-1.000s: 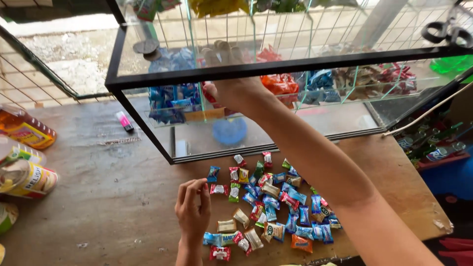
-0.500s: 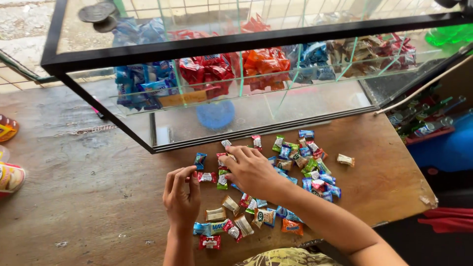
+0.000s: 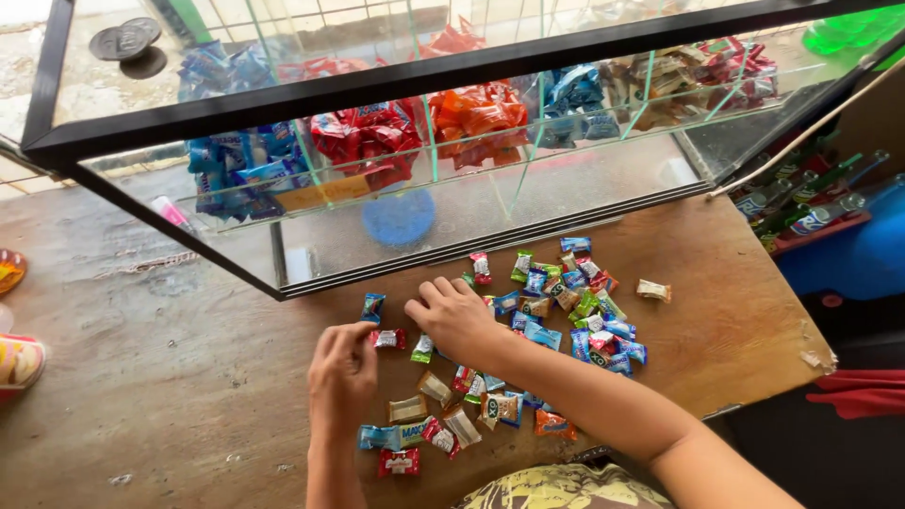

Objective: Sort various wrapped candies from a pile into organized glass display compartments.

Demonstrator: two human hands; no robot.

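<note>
While both hands work over the scatter of wrapped candies (image 3: 528,349) on the wooden table (image 3: 141,396), the left hand (image 3: 341,372) sits near the table's near edge, fingers curled narrow with the tips pinched at a small red-wrapped candy (image 3: 388,338); whether it is fully lifted off the wood cannot be told. The right hand (image 3: 455,314) lies palm down just to the right of it, fingers spread flat on the candies at the left fringe of the pile, covering rather than gripping; nothing is seen held in it. A blue candy (image 3: 373,306) lies just far of the left fingertips. The pile runs from the near middle of the table out to the right, mixed blue, green, red and tan wrappers, with one pale candy (image 3: 653,290) apart on the right. Far of the hands stands a glass display case (image 3: 396,80) with a black frame, its compartments holding blue packets (image 3: 236,165), red packets (image 3: 368,132) and orange packets (image 3: 476,113). A round blue lid (image 3: 399,218) shows through the glass low in the case. At the far right, bottles (image 3: 801,203) stand in a rack.
</note>
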